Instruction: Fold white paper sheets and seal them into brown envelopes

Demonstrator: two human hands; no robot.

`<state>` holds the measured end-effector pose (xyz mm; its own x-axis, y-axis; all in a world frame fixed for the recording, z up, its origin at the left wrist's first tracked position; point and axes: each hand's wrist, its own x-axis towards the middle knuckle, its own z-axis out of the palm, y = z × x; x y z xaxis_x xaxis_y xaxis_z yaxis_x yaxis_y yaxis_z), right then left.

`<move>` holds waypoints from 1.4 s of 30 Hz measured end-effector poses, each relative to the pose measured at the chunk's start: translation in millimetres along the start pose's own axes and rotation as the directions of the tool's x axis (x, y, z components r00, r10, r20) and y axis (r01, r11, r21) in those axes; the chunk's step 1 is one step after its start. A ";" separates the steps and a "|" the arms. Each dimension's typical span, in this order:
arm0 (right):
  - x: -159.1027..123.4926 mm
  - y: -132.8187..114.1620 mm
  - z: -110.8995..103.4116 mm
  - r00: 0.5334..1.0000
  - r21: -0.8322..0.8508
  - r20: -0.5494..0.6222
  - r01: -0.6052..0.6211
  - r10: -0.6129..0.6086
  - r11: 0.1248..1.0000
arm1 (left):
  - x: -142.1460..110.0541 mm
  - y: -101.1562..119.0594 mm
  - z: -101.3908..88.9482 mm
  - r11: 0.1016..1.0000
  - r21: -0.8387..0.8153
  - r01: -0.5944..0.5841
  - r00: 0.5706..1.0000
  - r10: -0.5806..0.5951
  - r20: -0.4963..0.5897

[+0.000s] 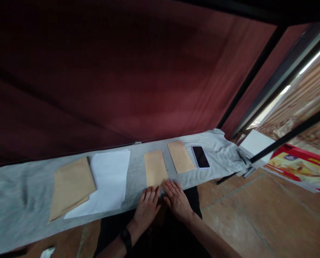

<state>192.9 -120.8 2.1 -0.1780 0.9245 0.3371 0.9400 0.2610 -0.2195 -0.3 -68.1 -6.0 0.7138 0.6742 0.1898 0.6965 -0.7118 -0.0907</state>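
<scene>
A tan paper envelope lies flat on the grey cloth in front of me. My left hand rests its fingertips at the near left corner of this envelope, palm down with fingers stretched. On the near right corner sits my right hand, also palm down, its fingers extended and slightly blurred at the tips. Just right of it is a second tan envelope, touched by neither hand. To the left, several larger brown envelopes overlap a stack of white paper sheets.
A phone with a dark screen lies right of the envelopes. The grey cloth covers a narrow bench against a dark red panel. Black metal bars and a red and yellow box stand at the right, above a tiled floor.
</scene>
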 end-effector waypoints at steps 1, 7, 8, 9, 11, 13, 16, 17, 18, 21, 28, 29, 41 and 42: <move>0.1 -4.3 4.0 1.000 0.002 -0.002 0.001 -0.001 1.000 | 0.8 3.9 1.1 1.000 -0.004 0.025 1.000 -0.025 -0.003; -9.7 -12.8 15.4 0.995 -0.027 -0.026 -0.092 0.092 0.995 | -4.6 2.9 3.0 0.998 -0.034 0.051 0.998 -0.052 -0.026; -11.1 -11.5 14.6 0.994 -0.031 -0.029 -0.108 0.108 0.994 | -6.8 1.4 2.4 0.998 -0.040 0.044 0.998 -0.046 -0.031; -12.1 -9.9 13.4 0.992 -0.033 -0.029 -0.123 0.122 0.992 | -8.8 0.1 1.7 0.998 -0.046 0.036 0.999 -0.037 -0.036; -12.9 -7.1 10.7 0.989 -0.035 -0.024 -0.145 0.144 0.989 | -11.3 -1.4 0.1 0.997 -0.066 0.028 0.998 -0.031 -0.045; -12.8 -5.3 8.8 0.987 -0.033 -0.015 -0.157 0.157 0.987 | -10.1 -1.6 -1.7 0.994 -0.097 0.043 0.997 -0.049 -0.059; -12.2 -4.7 8.0 0.986 -0.024 -0.003 -0.165 0.165 0.986 | 1.5 -1.3 -3.9 0.986 -0.155 0.061 0.995 -0.072 -0.068; -12.2 -4.8 8.1 0.986 -0.019 0.000 -0.164 0.164 0.986 | 7.9 -1.5 -4.1 0.984 -0.174 0.045 0.996 -0.058 -0.067; -12.2 -4.8 8.4 0.987 -0.015 0.000 -0.161 0.161 0.987 | 15.3 -1.9 -3.8 0.981 -0.193 0.020 0.997 -0.033 -0.063; -12.7 -4.7 9.5 0.988 -0.003 -0.008 -0.151 0.151 0.989 | 41.0 -5.2 0.8 0.971 -0.236 -0.039 0.999 0.029 -0.044; -14.4 -3.7 14.4 0.988 0.016 -0.055 -0.146 0.147 0.989 | 102.5 -25.0 22.0 0.964 -0.264 0.028 0.997 -0.006 0.082; -14.6 -3.6 14.8 0.988 0.016 -0.058 -0.143 0.144 0.990 | 111.0 -27.9 24.1 0.964 -0.262 0.039 0.995 -0.015 0.095; -15.5 -1.8 15.7 0.989 0.012 -0.030 -0.146 0.146 0.989 | 181.0 -47.5 31.0 0.960 -0.236 0.149 0.987 -0.133 0.086; -15.7 -1.7 16.1 0.989 0.013 -0.031 -0.146 0.146 0.989 | 179.1 -46.6 31.2 0.960 -0.237 0.149 0.988 -0.133 0.084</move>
<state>189.4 -131.3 -17.5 -0.0292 0.9436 0.3298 0.9521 0.1268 -0.2784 97.3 92.0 1.7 0.6186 0.7770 0.1171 0.7576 -0.6293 0.1733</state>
